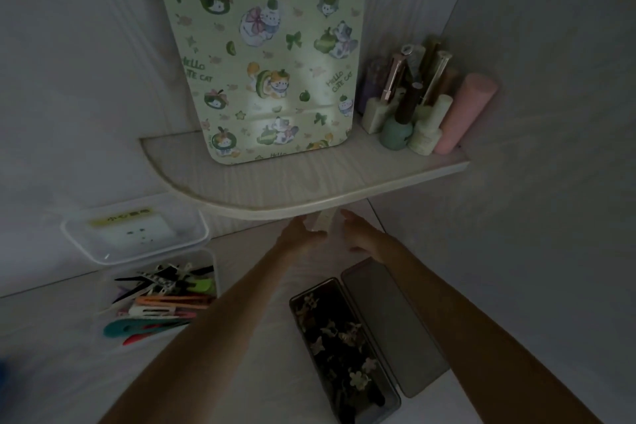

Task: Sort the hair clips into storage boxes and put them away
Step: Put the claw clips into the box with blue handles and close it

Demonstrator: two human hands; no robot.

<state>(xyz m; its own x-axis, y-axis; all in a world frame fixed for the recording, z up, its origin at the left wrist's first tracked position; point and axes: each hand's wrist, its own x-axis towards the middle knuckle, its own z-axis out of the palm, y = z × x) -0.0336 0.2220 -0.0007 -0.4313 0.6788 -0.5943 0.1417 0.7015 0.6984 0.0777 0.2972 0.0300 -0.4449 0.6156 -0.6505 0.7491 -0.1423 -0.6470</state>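
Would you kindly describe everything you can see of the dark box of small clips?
The dark box is long, rectangular and shallow, apparently metal or plastic. It lies open on the white surface, angled, holding small pale flower- or butterfly-like clips. Its grey lid lies flat alongside its right edge. Neither hand touches it.

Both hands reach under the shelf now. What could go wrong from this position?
1. The shelf hangs low over the left hand and right hand; lifting them quickly might knock its edge and topple the bottles above.
2. The dark tin lies open between the forearms; pulling back could bump it and spill its clips.
3. The clear box is overfull, so clips may slide out.
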